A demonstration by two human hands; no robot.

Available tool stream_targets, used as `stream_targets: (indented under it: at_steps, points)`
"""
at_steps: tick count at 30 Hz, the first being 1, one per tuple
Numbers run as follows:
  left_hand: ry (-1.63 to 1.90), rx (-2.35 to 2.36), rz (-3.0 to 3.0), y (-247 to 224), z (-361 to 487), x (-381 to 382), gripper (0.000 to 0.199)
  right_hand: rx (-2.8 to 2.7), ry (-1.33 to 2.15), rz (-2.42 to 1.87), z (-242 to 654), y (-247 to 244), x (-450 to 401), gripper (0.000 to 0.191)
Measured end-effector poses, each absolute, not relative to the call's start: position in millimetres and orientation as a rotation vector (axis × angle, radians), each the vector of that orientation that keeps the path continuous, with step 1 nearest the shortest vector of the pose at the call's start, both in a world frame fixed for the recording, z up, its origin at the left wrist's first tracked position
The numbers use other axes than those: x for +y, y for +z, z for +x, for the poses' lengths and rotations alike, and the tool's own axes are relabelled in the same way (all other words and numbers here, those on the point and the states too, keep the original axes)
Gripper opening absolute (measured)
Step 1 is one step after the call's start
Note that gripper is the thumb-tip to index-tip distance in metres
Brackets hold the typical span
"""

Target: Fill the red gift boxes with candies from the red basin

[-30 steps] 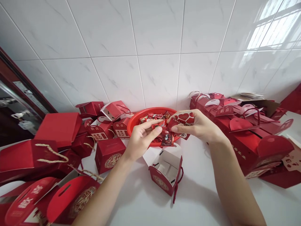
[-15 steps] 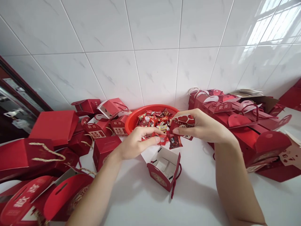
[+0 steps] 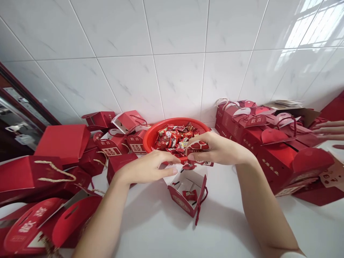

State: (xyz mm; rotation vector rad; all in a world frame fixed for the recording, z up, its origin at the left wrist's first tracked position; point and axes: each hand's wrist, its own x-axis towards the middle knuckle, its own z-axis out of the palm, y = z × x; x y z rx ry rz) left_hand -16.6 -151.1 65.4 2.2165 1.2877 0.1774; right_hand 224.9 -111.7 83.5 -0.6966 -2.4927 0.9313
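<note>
A small red box (image 3: pixel 182 202) stands with its top up and unfolded on the white table, a red cord on its right side. Inside it lies a red wrapped candy (image 3: pixel 189 195). My left hand (image 3: pixel 150 166) is over the box's left rear edge, fingers apart, nothing seen between them. Behind the box, my right hand (image 3: pixel 215 148) grips red printed packets, partly hidden by its fingers. Another red wrapped candy (image 3: pixel 189 166) is just below those packets, above the box's rear. The red plastic basket (image 3: pixel 149 138) of wrapped candies is behind both hands.
Red gift boxes (image 3: pixel 61 143) with rope handles crowd the left side. More red boxes (image 3: pixel 279 157) are packed along the right. At the right edge another person's hand (image 3: pixel 330 129) is visible. A white tiled wall (image 3: pixel 180 82) rises behind.
A red candy now lies in the box. My left hand has moved left and its fingers have parted. My right hand has shifted left. Another person's hand has appeared at the right edge.
</note>
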Motion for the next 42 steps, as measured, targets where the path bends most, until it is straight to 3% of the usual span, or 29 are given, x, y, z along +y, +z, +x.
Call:
stream_targets:
  at_steps: [9, 17, 22, 26, 31, 37, 42]
  points:
    - [-0.065, 1.453, 2.246, 66.0, -14.0, -157.8, 0.05, -2.712, 0.855, -0.762, 203.3, 71.9, -111.2, 0.017]
    - [-0.207, 1.567, 2.187, 72.3, -15.9, -167.2, 0.067, -2.578, 0.963, -0.793, 198.1, 69.0, -117.6, 0.01]
    - [-0.238, 1.487, 2.202, 71.6, -18.3, -167.0, 0.057, -2.768, 1.013, -0.592, 186.9, 63.7, -116.6, 0.018]
    - [-0.273, 1.499, 2.183, 70.1, -19.2, -166.9, 0.061, -2.747, 0.693, -0.895, 191.4, 63.7, -118.4, 0.011]
    - [-0.298, 1.493, 2.17, 71.7, -16.6, -170.6, 0.056, -2.751, 0.519, -1.152, 214.2, 78.2, -127.3, 0.017]
    - [-0.239, 1.419, 2.192, 75.3, -11.6, -181.7, 0.047, -2.998, 0.649, -1.181, 224.6, 81.0, -128.6, 0.042]
    - [-0.152, 1.245, 2.271, 74.7, -7.8, -189.0, 0.04, -2.957, 0.837, -1.077, 232.3, 81.7, -121.0, 0.052]
